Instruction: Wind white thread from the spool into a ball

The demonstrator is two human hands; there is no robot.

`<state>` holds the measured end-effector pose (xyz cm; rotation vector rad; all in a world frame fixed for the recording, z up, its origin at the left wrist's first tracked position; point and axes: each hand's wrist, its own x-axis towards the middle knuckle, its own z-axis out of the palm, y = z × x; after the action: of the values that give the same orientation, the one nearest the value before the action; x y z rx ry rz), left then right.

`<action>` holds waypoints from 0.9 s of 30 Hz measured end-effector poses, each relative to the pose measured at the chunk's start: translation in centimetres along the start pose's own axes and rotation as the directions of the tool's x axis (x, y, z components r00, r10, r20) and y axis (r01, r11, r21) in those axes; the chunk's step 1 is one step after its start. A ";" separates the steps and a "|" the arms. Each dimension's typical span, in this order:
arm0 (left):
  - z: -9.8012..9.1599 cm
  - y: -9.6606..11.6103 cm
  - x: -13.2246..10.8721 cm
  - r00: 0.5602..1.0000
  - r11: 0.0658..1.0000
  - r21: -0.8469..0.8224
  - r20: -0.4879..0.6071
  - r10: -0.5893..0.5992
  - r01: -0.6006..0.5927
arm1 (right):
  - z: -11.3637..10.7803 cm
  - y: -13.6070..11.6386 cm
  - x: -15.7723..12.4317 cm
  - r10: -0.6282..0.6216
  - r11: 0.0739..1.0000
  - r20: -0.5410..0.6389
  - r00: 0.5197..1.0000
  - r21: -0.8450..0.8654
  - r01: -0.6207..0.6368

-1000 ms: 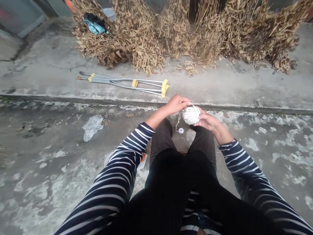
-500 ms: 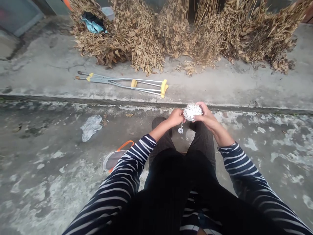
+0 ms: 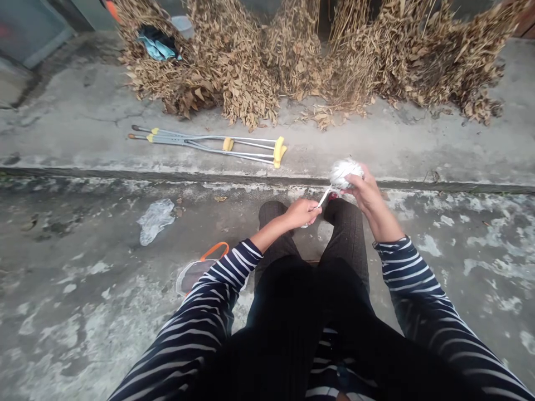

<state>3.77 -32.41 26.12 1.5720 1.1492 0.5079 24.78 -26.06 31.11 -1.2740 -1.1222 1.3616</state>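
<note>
My right hand [image 3: 363,190] grips a ball of white yarn [image 3: 345,174] at its fingertips, above my right knee [image 3: 346,223]. My left hand [image 3: 301,214] is closed over a white strand [image 3: 322,197] running up from it to the ball. The two hands are apart, with the strand between them. The small white disc seen earlier is almost hidden below my left hand. My striped sleeves cover both forearms.
A pair of aluminium crutches [image 3: 209,146] with yellow pads lies on the raised concrete beyond a low step [image 3: 267,178]. Dry leaf bundles [image 3: 234,61] line the far side. A plastic bag [image 3: 155,221] and an orange-rimmed object [image 3: 197,274] lie on the ground to my left.
My right hand has lifted the ball up and to the right, away from my left hand. My left hand has dropped lower, and a length of strand now shows between them.
</note>
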 end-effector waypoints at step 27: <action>-4.2 0.2 3.8 0.980 0.985 0.134 -0.150 0.132 -0.112 | 0.4 0.5 -2.3 0.177 0.902 0.329 0.928 0.322 -0.286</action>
<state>2.20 -27.06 26.79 1.7429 1.2283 0.6631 24.43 -28.40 30.94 -0.9747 -0.8655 1.8915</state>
